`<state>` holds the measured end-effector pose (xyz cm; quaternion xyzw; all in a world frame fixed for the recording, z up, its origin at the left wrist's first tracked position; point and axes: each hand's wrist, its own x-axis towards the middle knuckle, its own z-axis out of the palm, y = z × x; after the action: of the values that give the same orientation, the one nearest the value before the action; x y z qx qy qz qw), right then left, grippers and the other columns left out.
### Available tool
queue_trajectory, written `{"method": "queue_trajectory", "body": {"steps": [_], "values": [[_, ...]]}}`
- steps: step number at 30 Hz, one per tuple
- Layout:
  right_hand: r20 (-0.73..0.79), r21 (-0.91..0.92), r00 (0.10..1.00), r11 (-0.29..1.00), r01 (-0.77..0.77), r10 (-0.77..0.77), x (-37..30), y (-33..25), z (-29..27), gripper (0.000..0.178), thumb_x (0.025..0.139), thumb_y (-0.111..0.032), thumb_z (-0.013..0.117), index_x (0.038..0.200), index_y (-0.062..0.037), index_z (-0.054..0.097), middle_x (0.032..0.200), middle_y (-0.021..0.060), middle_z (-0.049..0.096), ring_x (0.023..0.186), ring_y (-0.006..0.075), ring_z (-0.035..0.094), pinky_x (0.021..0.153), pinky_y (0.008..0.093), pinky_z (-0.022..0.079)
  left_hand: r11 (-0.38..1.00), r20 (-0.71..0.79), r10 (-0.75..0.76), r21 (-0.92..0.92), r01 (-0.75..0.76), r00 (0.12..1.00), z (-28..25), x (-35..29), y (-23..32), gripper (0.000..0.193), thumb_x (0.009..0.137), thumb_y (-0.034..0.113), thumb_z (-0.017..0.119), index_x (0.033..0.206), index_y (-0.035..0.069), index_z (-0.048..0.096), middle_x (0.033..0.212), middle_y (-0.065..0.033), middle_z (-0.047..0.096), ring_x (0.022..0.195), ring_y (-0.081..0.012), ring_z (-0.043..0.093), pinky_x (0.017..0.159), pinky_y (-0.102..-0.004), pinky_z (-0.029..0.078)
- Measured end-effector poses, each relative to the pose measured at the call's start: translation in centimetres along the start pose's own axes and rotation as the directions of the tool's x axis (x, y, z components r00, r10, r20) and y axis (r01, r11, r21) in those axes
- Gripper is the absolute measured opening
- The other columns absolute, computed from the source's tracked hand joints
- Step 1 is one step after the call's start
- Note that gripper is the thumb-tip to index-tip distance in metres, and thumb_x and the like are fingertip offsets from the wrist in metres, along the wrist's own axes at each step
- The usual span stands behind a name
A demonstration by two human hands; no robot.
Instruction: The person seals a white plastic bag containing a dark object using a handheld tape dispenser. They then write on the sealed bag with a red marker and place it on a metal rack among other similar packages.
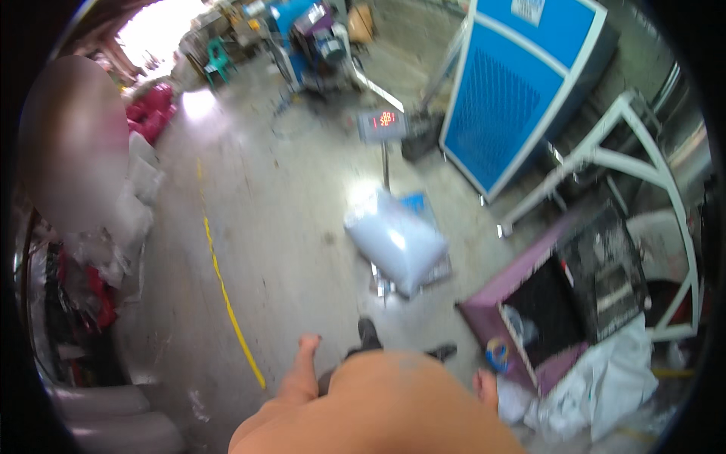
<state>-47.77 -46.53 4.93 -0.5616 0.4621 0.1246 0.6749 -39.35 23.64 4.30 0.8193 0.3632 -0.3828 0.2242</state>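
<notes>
My left hand (308, 342) hangs low beside my body, over the concrete floor. It appears to hold nothing, but its fingers are too blurred to make out. Down at my other side, my right hand (486, 387) is next to a purple box (484, 310) and a blue roll of tape (497, 354). Its fingers are also unclear. Ahead of me a full, shiny pale-blue plastic sack (397, 238) lies on a platform scale (414, 203). The scale's display (383, 125), with red lit digits, stands on a post behind the sack. Neither hand touches the sack.
A tall blue cabinet (503, 91) with a white frame stands far right, near a white metal frame (658, 170). White sheeting (605, 382) lies at the near right. A yellow line (219, 280) crosses the floor. Clear bags and red bundles (153, 110) line the left; a green chair (218, 59) stands far back.
</notes>
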Motion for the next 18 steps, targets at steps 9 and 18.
{"method": "queue_trajectory", "body": {"steps": [9,18], "values": [[-0.074,-0.634,0.944,0.716,-0.293,0.321,-0.4,-5.4,16.7,0.024,0.094,-0.034,0.068,0.097,-0.0097,0.07,0.093,0.0039,0.071,0.078,0.018,0.061,0.073,0.0453,0.041,0.484,0.102,-0.296,-0.842,0.241,0.95,-2.6,-1.7,-10.6,0.03,0.095,0.019,0.063,0.121,0.005,0.07,0.12,-0.0135,0.065,0.094,-0.0268,0.064,0.065,-0.0388,0.054],[0.145,-0.751,0.984,0.659,0.04,0.106,5.5,-14.1,31.4,0.021,0.095,-0.031,0.068,0.099,-0.0106,0.068,0.096,0.006,0.073,0.087,0.0177,0.064,0.066,0.0344,0.043,0.391,0.17,-0.213,-0.888,0.243,0.962,-6.7,0.7,-8.2,0.043,0.096,0.024,0.065,0.135,0.006,0.059,0.134,-0.0125,0.061,0.112,-0.0309,0.06,0.082,-0.0406,0.055]]}}
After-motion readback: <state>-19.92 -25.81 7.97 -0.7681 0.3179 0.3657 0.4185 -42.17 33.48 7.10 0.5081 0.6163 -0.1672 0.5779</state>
